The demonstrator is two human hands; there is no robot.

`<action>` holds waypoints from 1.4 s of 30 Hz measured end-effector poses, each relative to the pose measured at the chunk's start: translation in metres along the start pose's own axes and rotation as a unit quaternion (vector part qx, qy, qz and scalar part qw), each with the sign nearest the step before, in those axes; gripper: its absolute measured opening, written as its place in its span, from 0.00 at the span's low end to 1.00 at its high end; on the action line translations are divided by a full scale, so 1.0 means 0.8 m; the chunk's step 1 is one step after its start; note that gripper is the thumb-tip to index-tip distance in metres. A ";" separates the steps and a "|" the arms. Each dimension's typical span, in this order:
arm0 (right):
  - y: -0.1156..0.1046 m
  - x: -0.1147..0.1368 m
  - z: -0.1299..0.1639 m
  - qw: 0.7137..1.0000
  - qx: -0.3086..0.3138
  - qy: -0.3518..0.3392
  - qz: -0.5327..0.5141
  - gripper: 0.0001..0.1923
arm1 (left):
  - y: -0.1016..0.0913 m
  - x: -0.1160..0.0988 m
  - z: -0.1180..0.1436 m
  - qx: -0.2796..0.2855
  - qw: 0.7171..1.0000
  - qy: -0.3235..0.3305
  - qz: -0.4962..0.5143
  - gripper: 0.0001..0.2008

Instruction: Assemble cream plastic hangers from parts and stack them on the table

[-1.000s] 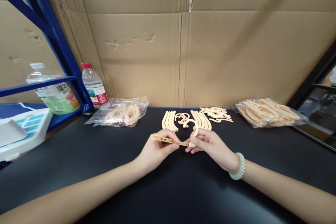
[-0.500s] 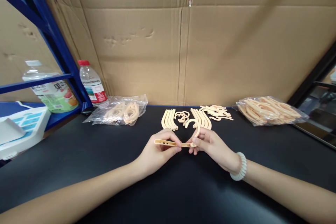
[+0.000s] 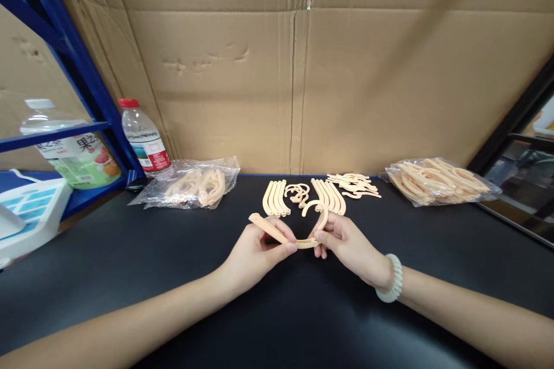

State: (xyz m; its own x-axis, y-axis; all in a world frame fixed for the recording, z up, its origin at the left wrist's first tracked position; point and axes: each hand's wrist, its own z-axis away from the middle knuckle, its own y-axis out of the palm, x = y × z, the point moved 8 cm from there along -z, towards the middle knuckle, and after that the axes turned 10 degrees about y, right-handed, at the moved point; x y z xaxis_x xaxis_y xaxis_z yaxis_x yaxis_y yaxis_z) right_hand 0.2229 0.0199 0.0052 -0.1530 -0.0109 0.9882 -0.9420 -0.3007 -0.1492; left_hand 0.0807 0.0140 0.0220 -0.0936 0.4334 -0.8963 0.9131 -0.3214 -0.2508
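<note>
- Cardboard wall (image 3: 216, 81): creased brown sheets standing along the black table's far edge.
- Black table (image 3: 108, 271): smooth, dark, with a soft shine at its near right part.
- Blue shelf frame (image 3: 82, 75): rises at the table's far left corner, with a green-labelled bottle (image 3: 75, 158) at it.
- Plastic bags of pale parts: left bag (image 3: 201, 187) on the table's far left, right bag (image 3: 437, 181) on its far right.
- Left hand (image 3: 249, 253): above the table's middle, thumb and fingers pinched on a long curved strip.
- Right hand (image 3: 357, 245): also above the table's middle, fingertips closed around the meeting of strip and hook.
- Loose parts: left row (image 3: 277, 199) and right row (image 3: 328, 196) of strips near the table's far edge, centre, with loose hooks (image 3: 298, 193) between.
- Curved strip (image 3: 268, 228): above the table's middle; half a second ago its slotted hollow side showed, now it has rolled to a smooth face. This suggests the joint is being worked or checked.
- Hook (image 3: 324, 216): above the table's middle, at the strip's right end; fingers hide whether it is seated.
</note>
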 end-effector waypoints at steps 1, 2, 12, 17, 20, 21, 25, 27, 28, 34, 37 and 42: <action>0.000 0.000 0.000 1.000 0.000 0.000 -0.001 0.09 | -0.001 0.000 0.000 -0.003 1.000 -0.003 0.003 0.06; 0.000 0.000 0.001 1.000 -0.002 -0.001 -0.003 0.09 | -0.001 0.001 -0.001 -0.007 1.000 -0.006 0.008 0.06; 0.002 0.009 0.007 0.999 -0.014 -0.035 0.013 0.13 | -0.007 0.016 0.005 -0.076 0.984 -0.089 0.133 0.11; 0.004 0.020 0.012 0.997 -0.016 -0.064 0.042 0.13 | -0.008 0.013 0.005 -0.090 0.979 -0.081 0.162 0.12; 0.011 0.017 0.012 0.998 0.012 -0.050 0.021 0.13 | 0.001 0.008 0.005 -0.052 0.987 -0.066 0.136 0.13; 0.014 0.016 0.012 0.998 0.028 -0.048 0.009 0.13 | 0.007 0.007 0.005 -0.030 0.989 -0.064 0.132 0.14; 0.020 0.015 0.012 0.996 0.064 -0.048 -0.036 0.13 | 0.023 0.004 0.007 0.032 0.988 -0.067 0.132 0.12; 0.012 0.017 0.009 0.997 0.054 -0.052 -0.032 0.13 | 0.020 0.006 0.007 0.022 0.988 -0.080 0.133 0.11; 0.003 0.020 0.006 0.997 0.038 -0.061 -0.021 0.12 | 0.016 0.007 0.007 0.007 0.987 -0.089 0.135 0.11; -0.057 0.046 -0.007 0.917 -0.130 -0.225 0.303 0.08 | 0.004 0.013 0.009 -0.055 0.979 -0.117 0.157 0.12; -0.050 0.035 -0.017 0.835 -0.107 -0.275 0.464 0.15 | 0.003 0.014 0.009 -0.063 0.976 -0.118 0.170 0.11; -0.043 0.018 -0.031 0.804 -0.081 -0.281 0.517 0.15 | 0.004 0.014 0.008 -0.064 0.974 -0.114 0.186 0.10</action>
State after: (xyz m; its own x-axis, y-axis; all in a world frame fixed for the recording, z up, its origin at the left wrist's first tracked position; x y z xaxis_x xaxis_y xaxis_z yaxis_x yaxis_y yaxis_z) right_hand 0.2456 0.0539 0.0239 -0.7634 -0.6188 0.1852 -0.4314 0.2749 -0.8592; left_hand 0.0798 0.0123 0.0088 0.1798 0.1042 -0.9782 0.9413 -0.3071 0.1403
